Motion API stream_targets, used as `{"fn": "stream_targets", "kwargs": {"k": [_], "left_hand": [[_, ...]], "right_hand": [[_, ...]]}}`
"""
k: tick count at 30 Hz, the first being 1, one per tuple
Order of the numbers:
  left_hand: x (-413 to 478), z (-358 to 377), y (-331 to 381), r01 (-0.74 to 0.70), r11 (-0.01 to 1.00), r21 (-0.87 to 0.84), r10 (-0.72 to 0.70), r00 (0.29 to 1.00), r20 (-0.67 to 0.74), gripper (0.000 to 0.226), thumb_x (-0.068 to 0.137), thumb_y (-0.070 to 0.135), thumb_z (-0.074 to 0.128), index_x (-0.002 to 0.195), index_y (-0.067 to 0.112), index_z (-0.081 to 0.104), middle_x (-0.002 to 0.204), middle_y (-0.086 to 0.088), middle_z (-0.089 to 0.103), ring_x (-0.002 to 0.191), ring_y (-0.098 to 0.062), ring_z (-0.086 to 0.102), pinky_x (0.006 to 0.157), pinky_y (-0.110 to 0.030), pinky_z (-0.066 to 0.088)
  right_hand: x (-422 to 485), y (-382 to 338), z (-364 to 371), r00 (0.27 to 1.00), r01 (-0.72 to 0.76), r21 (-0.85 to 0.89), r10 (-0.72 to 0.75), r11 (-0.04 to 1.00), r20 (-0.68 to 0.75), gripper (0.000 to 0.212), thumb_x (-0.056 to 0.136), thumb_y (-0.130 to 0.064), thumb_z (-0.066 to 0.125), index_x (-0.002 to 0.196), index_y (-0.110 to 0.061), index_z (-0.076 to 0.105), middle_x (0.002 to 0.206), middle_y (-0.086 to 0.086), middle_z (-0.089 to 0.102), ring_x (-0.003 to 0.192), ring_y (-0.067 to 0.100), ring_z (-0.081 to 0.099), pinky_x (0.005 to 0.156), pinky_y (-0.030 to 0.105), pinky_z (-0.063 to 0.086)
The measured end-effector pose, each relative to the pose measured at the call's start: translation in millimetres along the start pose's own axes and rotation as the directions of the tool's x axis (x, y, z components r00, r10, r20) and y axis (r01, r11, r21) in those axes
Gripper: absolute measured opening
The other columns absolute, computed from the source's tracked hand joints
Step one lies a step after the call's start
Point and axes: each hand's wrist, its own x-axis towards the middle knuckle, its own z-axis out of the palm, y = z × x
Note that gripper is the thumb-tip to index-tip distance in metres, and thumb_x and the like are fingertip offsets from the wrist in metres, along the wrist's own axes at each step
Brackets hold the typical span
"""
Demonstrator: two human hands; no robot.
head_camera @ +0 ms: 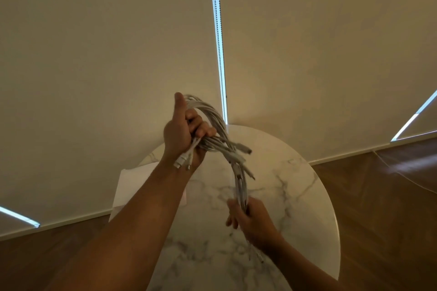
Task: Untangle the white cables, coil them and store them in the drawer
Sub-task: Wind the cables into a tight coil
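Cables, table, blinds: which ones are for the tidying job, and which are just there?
For the job: white cables, gripped by the left hand and the right hand.
Just there: marble table, window blinds, bead chain, wooden floor, white flat thing, unclear what.

left hand grips white cables bundle | right hand holds lower end | above marble table

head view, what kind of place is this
Probably an indoor room in a home or office, though which one is unclear: a round marble-topped table, drawn roller blinds with a bead chain and daylight at their edges, and a wood floor.
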Motion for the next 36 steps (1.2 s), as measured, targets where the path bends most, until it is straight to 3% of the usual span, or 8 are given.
{"fn": "stream_targets", "kwargs": {"k": [5,9,12,21,25,29,33,36], "left_hand": [[11,-2,9,-0.072,0.997,0.016,0.072,0.997,-0.006,0.050,0.096,0.057,0.043,0.064,0.019,0.039,0.046,0.004,0.029,0.042,-0.012,0.037,0.052,-0.025,0.041],[11,-10,-9,-0.129,0.986,0.111,0.119,0.989,0.091,0.043,0.102,0.044,0.040,0.069,0.016,0.046,0.054,0.000,0.037,0.052,-0.018,0.047,0.064,-0.033,0.046],[9,-25,-20,-0.196,0.957,0.213,0.158,0.970,0.183,0.038,0.100,0.040,0.043,0.072,0.015,0.049,0.059,-0.002,0.042,0.061,-0.023,0.055,0.071,-0.038,0.050],[-2,-39,-44,-0.262,0.775,0.575,0.088,0.946,0.312,0.045,0.096,0.051,0.042,0.072,0.014,0.050,0.067,-0.014,0.049,0.077,-0.028,0.062,0.081,-0.044,0.050],[-11,-37,-44,-0.277,0.694,0.665,0.000,0.923,0.385,0.044,0.098,0.043,0.039,0.076,0.005,0.046,0.075,-0.034,0.047,0.073,-0.025,0.062,0.074,-0.032,0.050],[-17,-40,-42,-0.257,0.637,0.727,-0.118,0.900,0.421,0.040,0.097,0.036,0.039,0.069,0.009,0.051,0.062,-0.009,0.049,0.061,-0.018,0.051,0.063,-0.032,0.043],[-17,-47,-41,-0.233,0.703,0.672,-0.185,0.853,0.488,0.034,0.102,0.026,0.041,0.085,0.010,0.067,0.076,-0.026,0.059,0.067,-0.029,0.057,0.066,-0.035,0.050],[-18,-49,-37,-0.129,0.796,0.591,-0.273,0.795,0.542,0.039,0.097,0.021,0.037,0.092,0.037,0.072,0.080,0.008,0.071,0.074,-0.007,0.067,0.074,-0.020,0.055]], "right_hand": [[-25,14,12,0.992,-0.001,-0.174,-0.022,0.985,-0.127,0.009,0.097,-0.042,0.048,0.097,-0.035,0.043,0.062,-0.001,0.056,0.052,0.008,0.051,0.050,0.026,0.040],[-26,-24,10,0.986,0.130,-0.601,-0.036,0.789,0.165,0.020,0.101,-0.050,0.028,0.112,-0.034,0.036,0.085,0.001,0.064,0.069,0.019,0.059,0.061,0.034,0.047],[-31,-61,-4,0.950,0.260,-0.706,-0.042,0.659,0.311,0.027,0.102,-0.048,0.029,0.119,-0.028,0.039,0.078,-0.001,0.053,0.056,0.017,0.045,0.050,0.028,0.039],[-18,-136,-34,0.845,0.492,-0.731,-0.054,0.473,0.533,0.037,0.104,-0.043,0.032,0.134,-0.023,0.042,0.112,0.008,0.060,0.097,0.029,0.063,0.071,0.036,0.048],[-11,-157,-52,0.827,0.514,-0.665,-0.107,0.542,0.552,0.030,0.102,-0.042,0.039,0.125,-0.026,0.050,0.086,-0.009,0.053,0.071,0.007,0.052,0.059,0.019,0.040],[8,-172,-77,0.788,0.564,-0.630,-0.119,0.535,0.604,0.012,0.098,-0.032,0.051,0.097,-0.023,0.060,0.076,-0.013,0.054,0.069,0.006,0.056,0.062,0.022,0.044],[30,-176,-94,0.774,0.620,-0.605,-0.259,0.500,0.578,0.010,0.095,-0.027,0.058,0.097,-0.024,0.067,0.075,-0.014,0.062,0.062,0.002,0.056,0.058,0.013,0.035],[39,-170,-97,0.769,0.639,-0.617,-0.362,0.459,0.527,0.014,0.096,-0.026,0.058,0.107,-0.026,0.066,0.074,-0.017,0.057,0.057,-0.002,0.051,0.058,0.012,0.035]]}}
